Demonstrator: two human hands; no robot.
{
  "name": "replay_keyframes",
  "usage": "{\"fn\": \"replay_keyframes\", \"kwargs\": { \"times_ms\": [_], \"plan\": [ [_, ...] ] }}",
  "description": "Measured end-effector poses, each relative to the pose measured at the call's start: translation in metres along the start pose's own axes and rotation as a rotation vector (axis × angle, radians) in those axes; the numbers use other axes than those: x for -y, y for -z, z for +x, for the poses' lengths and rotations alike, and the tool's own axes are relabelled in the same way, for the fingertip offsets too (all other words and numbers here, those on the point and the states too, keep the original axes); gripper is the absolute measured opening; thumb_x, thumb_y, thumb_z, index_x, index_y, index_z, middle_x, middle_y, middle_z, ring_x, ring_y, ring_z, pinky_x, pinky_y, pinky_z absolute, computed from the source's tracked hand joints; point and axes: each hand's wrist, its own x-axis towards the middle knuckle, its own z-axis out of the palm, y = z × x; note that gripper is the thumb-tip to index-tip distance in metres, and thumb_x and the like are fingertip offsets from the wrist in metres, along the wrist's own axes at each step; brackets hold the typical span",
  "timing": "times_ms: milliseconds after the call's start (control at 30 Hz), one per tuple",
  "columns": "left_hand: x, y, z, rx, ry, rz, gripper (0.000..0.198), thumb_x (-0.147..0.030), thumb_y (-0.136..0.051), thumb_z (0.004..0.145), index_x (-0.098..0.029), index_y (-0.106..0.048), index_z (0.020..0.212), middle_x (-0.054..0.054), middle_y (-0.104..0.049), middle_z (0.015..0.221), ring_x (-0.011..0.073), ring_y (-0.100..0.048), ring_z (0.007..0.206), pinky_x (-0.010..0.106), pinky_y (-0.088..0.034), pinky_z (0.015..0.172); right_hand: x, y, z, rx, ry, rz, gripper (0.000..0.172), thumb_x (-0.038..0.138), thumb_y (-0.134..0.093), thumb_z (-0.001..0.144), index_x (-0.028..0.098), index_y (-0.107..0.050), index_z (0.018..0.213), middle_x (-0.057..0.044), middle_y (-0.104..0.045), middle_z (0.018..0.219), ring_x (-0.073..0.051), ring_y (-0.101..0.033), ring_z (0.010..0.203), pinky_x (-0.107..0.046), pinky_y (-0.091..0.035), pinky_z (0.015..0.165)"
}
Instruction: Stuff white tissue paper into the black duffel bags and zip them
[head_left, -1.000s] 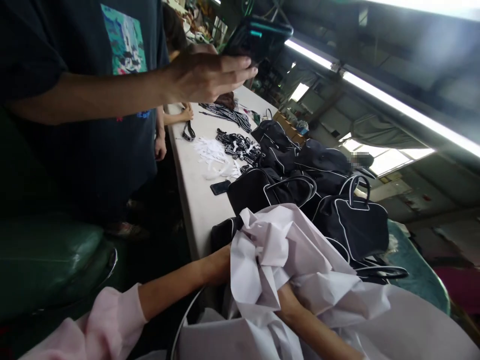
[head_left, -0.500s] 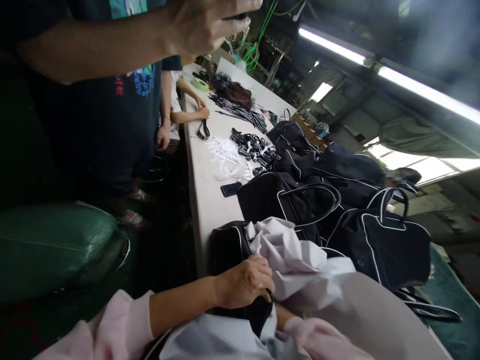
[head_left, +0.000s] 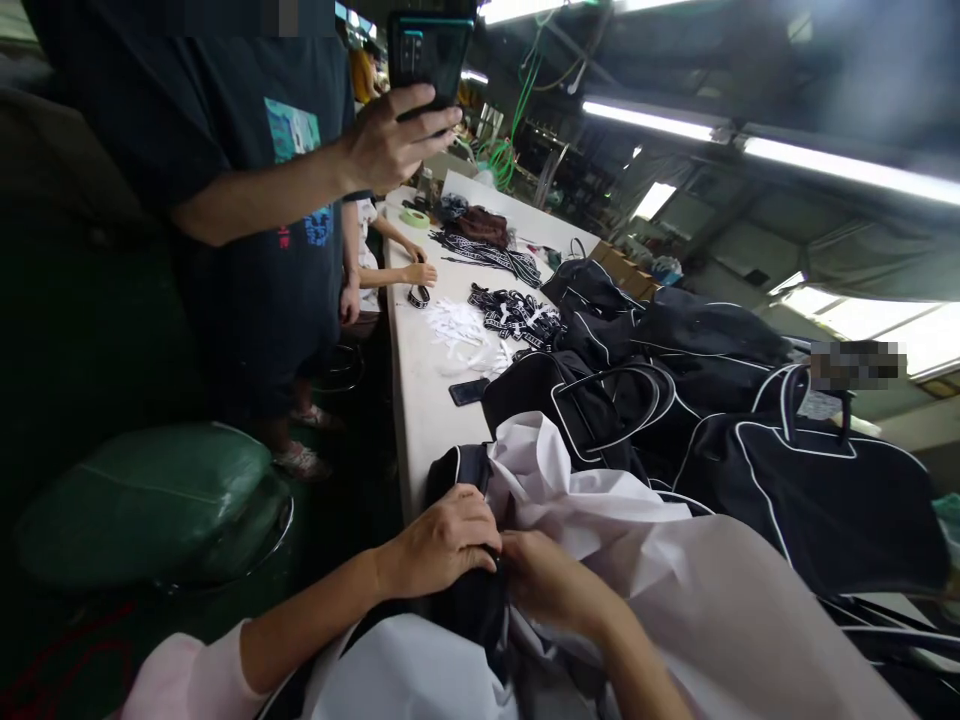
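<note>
Left-hand fingers (head_left: 457,535) curl closed around a black fabric bag (head_left: 469,605) directly between both hands, and right-hand fingers (head_left: 536,570) grip it beside crumpled white paper (head_left: 577,505).

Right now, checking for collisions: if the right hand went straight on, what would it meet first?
Probably the left hand, whose fingers grip the black bag; the right hand points at them, almost against them, though depth is hard to judge.
</note>
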Motion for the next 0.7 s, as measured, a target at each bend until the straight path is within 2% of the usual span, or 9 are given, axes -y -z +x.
{"fn": "replay_keyframes", "kwargs": {
  "times_ms": [33, 100, 167, 267, 333, 433, 500, 633, 700],
  "plan": [
    [-0.003, 0.003, 0.000, 0.010, 0.022, -0.034, 0.020, -0.036, -0.061, 0.094, -0.018, -0.067, 0.088, 0.003, -0.067, 0.088, 0.0167, -0.060, 0.090, 0.036, -0.036, 0.099, 0.002, 0.014, -0.008, -0.104, 0.003, -0.002, 0.019, 0.016, -0.054, 0.085, 0.021, -0.072, 0.090, -0.004, -0.074, 0.089, -0.018, -0.068, 0.082, -0.025, -0.052, 0.073],
    [-0.008, 0.008, 0.005, 0.043, 0.068, -0.101, 0.020, -0.038, -0.066, 0.090, -0.018, -0.068, 0.087, 0.002, -0.068, 0.088, 0.0170, -0.061, 0.090, 0.036, -0.036, 0.098, -0.001, 0.038, -0.013, -0.499, -0.052, -0.123, 0.027, 0.032, -0.053, 0.092, 0.024, -0.069, 0.112, -0.007, -0.068, 0.116, -0.024, -0.062, 0.109, -0.036, -0.049, 0.095],
    [-0.010, 0.010, 0.016, 0.063, 0.154, -0.087, 0.026, -0.037, -0.067, 0.089, -0.017, -0.065, 0.074, 0.000, -0.067, 0.077, 0.0154, -0.061, 0.079, 0.036, -0.038, 0.092, -0.013, 0.050, -0.002, -0.792, -0.148, -0.305, 0.057, 0.044, -0.066, 0.082, 0.021, -0.057, 0.133, -0.014, -0.056, 0.134, -0.033, -0.050, 0.126, -0.049, -0.041, 0.107],
    [-0.003, 0.010, 0.043, 0.047, 0.386, 0.147, 0.031, -0.027, -0.063, 0.087, -0.016, -0.055, 0.059, 0.002, -0.062, 0.067, 0.0166, -0.057, 0.071, 0.037, -0.041, 0.084, -0.039, 0.028, 0.029, -0.688, -0.229, -0.352, 0.083, 0.033, -0.072, 0.073, 0.014, -0.039, 0.147, -0.020, -0.047, 0.138, -0.035, -0.049, 0.126, -0.050, -0.043, 0.105],
    [0.012, 0.011, 0.064, 0.083, 0.502, 0.349, 0.004, -0.020, -0.063, 0.080, -0.016, -0.063, 0.079, 0.009, -0.067, 0.094, 0.0244, -0.059, 0.094, 0.041, -0.041, 0.091, -0.049, -0.003, 0.045, -0.630, -0.268, -0.312, 0.084, 0.015, -0.063, 0.073, 0.013, -0.030, 0.151, -0.020, -0.044, 0.138, -0.033, -0.049, 0.125, -0.047, -0.047, 0.102],
    [0.041, 0.017, 0.090, 0.325, 0.622, 0.492, 0.069, -0.022, -0.068, 0.070, -0.012, -0.047, 0.136, 0.021, -0.043, 0.144, 0.0364, -0.040, 0.131, 0.051, -0.034, 0.106, -0.045, -0.043, 0.053, -0.672, -0.377, -0.275, 0.090, 0.007, -0.054, 0.074, 0.014, -0.017, 0.155, -0.020, -0.041, 0.136, -0.034, -0.049, 0.126, -0.045, -0.053, 0.095],
    [0.057, 0.025, 0.100, 0.475, 0.691, 0.492, 0.089, -0.026, -0.071, 0.068, -0.008, -0.034, 0.146, 0.025, -0.041, 0.145, 0.0389, -0.041, 0.130, 0.053, -0.038, 0.103, -0.035, -0.058, 0.048, -0.728, -0.414, -0.287, 0.092, 0.008, -0.053, 0.077, 0.017, -0.007, 0.157, -0.020, -0.037, 0.140, -0.035, -0.045, 0.130, -0.048, -0.052, 0.096],
    [0.069, 0.038, 0.108, 0.569, 0.707, 0.516, 0.052, -0.018, -0.067, 0.072, -0.008, -0.059, 0.122, 0.022, -0.059, 0.122, 0.0352, -0.055, 0.111, 0.047, -0.047, 0.090, -0.024, -0.073, 0.036, -0.805, -0.463, -0.369, 0.092, 0.006, -0.048, 0.081, 0.020, 0.000, 0.157, -0.018, -0.016, 0.159, -0.036, -0.020, 0.147, -0.055, -0.038, 0.112],
    [0.069, 0.039, 0.115, 0.590, 0.668, 0.553, 0.034, -0.011, -0.060, 0.077, -0.008, -0.066, 0.110, 0.021, -0.060, 0.120, 0.0350, -0.053, 0.112, 0.047, -0.045, 0.092, -0.027, -0.079, 0.036, -0.698, -0.489, -0.291, 0.080, 0.003, -0.040, 0.084, 0.021, -0.011, 0.157, -0.016, -0.025, 0.158, -0.032, -0.027, 0.146, -0.049, -0.042, 0.110]
  ]
}}
